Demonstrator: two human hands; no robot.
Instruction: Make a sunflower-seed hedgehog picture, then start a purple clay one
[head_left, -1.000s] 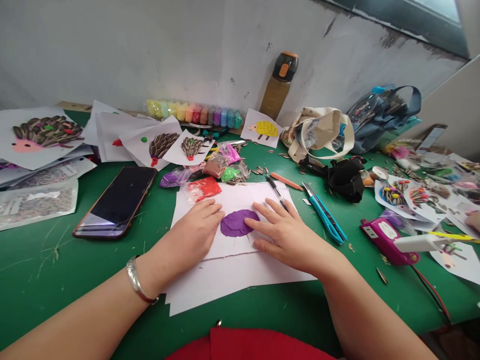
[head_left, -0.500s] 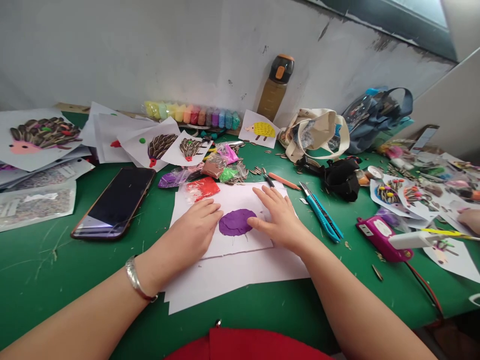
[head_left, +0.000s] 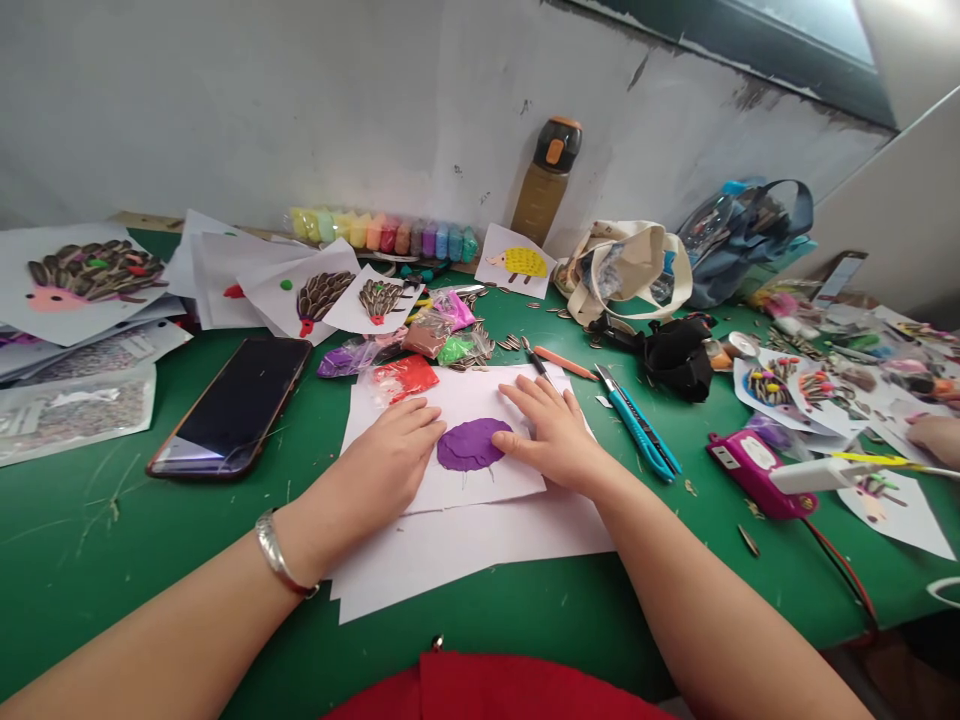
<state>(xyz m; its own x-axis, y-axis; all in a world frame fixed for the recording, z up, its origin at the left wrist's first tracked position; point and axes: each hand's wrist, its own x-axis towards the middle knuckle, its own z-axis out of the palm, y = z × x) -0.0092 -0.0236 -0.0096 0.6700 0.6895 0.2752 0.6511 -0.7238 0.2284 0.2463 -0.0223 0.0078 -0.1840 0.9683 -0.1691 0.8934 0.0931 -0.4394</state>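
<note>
A flattened purple oval of modelling clay is stuck on a small sheet of white paper, with short drawn lines below it. Larger white sheets lie underneath. My left hand rests flat on the paper at the clay's left edge, fingers stretched out. On the other side my right hand is spread open, its thumb touching the right edge of the clay. Just beyond the paper are a packet of red clay, a pen and an orange stick.
A phone lies at the left, near hedgehog pictures covered with seeds. To the right are a blue utility knife, a black pouch and a magenta device. A bottle stands by the wall. Another person's hand shows at far right.
The view has shifted slightly. My right thumb still touches the clay's right edge, and my left hand stays in place on the paper.
</note>
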